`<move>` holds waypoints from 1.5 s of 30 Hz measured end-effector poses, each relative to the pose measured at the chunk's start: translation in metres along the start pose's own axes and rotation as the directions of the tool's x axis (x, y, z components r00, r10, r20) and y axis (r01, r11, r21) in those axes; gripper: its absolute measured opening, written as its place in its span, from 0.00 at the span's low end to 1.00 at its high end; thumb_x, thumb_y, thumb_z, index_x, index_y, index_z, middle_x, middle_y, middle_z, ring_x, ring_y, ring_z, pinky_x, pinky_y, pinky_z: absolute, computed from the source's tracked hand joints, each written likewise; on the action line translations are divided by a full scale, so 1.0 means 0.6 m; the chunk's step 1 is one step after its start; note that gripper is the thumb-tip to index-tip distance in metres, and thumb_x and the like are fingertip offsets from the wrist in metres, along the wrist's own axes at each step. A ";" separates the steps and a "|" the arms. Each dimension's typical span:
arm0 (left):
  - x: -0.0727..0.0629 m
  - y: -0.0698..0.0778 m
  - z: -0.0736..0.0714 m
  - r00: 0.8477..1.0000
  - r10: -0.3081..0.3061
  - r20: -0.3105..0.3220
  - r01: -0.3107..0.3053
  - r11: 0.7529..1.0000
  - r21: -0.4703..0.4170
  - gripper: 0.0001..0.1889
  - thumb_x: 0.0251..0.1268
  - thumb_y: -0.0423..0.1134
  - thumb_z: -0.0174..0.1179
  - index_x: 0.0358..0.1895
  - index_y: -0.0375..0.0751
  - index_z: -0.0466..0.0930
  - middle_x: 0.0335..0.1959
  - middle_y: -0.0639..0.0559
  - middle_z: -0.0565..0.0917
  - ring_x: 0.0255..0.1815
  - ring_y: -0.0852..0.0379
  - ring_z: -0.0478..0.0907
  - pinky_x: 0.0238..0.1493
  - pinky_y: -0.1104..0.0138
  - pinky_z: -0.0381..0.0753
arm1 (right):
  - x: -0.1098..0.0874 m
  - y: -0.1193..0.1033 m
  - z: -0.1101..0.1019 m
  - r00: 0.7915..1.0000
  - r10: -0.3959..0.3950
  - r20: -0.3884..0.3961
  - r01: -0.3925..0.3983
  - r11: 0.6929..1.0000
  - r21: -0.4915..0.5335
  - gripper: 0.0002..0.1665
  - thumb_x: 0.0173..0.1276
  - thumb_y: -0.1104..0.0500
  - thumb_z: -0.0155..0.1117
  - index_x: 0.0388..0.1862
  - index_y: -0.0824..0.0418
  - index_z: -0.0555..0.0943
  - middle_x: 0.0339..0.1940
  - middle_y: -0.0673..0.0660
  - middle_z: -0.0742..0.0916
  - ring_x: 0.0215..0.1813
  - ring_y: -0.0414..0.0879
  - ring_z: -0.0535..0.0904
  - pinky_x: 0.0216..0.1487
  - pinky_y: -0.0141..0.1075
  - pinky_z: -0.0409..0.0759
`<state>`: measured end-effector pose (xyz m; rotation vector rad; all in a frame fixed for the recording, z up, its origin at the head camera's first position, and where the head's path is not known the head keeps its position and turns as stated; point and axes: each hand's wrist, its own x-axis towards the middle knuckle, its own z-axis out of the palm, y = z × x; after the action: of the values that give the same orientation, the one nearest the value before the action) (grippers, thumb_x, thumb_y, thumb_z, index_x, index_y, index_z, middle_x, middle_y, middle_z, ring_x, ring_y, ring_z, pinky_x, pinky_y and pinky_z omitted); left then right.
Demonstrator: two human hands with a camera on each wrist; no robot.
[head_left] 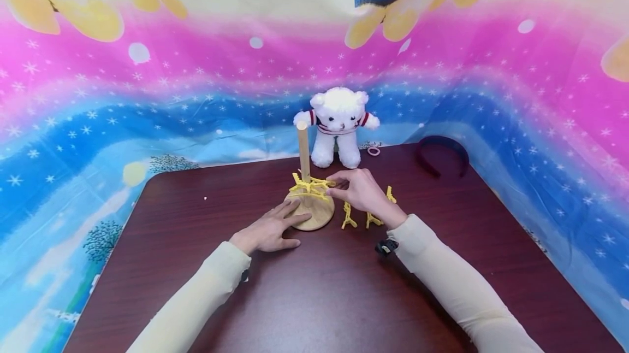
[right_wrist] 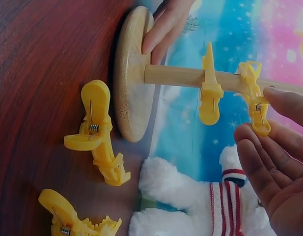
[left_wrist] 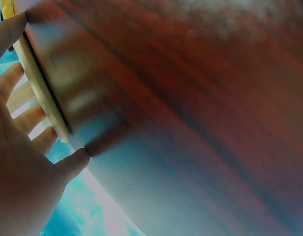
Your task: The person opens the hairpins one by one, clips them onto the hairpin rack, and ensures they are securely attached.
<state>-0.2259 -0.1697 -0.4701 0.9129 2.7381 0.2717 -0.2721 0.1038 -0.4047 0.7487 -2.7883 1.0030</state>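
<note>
A round wooden base (head_left: 319, 217) carries an upright wooden post (head_left: 304, 153) with yellow hair clips clamped across it. My left hand (head_left: 267, 231) rests on the base's near left side, fingers spread and straight. Thumb and fingers of my right hand (head_left: 361, 192) pinch the handle end of a yellow hair clip (right_wrist: 259, 110), whose jaws lie at the post. Another yellow clip (right_wrist: 210, 93) sits lower on the post, nearer the base. More yellow clips (head_left: 348, 216) lie on the table below my right hand, partly hidden by the wrist.
A white teddy bear (head_left: 340, 118) in a striped top stands behind the post. To its right lie a small pink ring (head_left: 374, 151) and a dark headband (head_left: 442, 148). The brown table (head_left: 314, 298) meets a printed cloth backdrop (head_left: 236, 96) at the back.
</note>
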 end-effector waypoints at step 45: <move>0.001 -0.006 0.005 0.999 0.031 -0.021 -0.031 0.999 0.005 0.38 0.69 0.60 0.58 0.79 0.65 0.55 0.83 0.43 0.46 0.84 0.40 0.41 0.78 0.43 0.54 | -0.025 0.043 -0.031 0.996 0.084 -0.002 -0.084 0.993 0.089 0.25 0.63 0.42 0.72 0.55 0.51 0.85 0.46 0.51 0.90 0.40 0.41 0.86 0.43 0.39 0.85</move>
<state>-0.2278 -0.1718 -0.4739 0.9604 2.7469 0.2826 -0.2729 0.1391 -0.4086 0.6422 -2.8081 1.1483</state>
